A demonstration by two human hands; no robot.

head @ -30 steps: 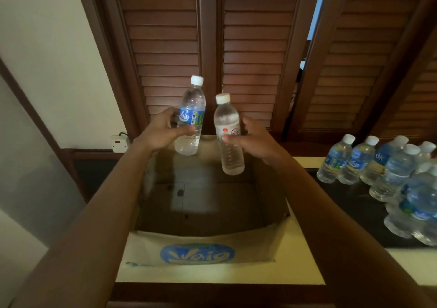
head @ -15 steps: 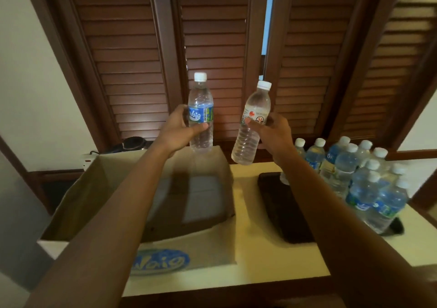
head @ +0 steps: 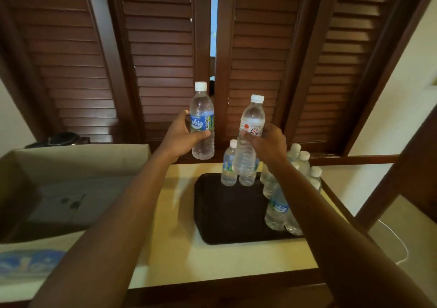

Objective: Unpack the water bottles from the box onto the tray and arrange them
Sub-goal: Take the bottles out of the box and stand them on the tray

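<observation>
My left hand grips a blue-labelled water bottle, held upright above the table left of the dark tray. My right hand holds a white-labelled bottle, tilted a little, in the air over the tray's far edge. Several bottles stand along the tray's right side and far edge, partly hidden by my right arm. The open cardboard box sits at the left, with no bottles visible in the part of its inside that shows.
Brown louvred shutters close off the back. The tray and box rest on a cream tabletop with a wooden front edge. A dark object lies behind the box. A white cable hangs at the right.
Both hands have carried their bottles to the right, away from the box and toward the tray. The view has swung right, so the box sits further left.
</observation>
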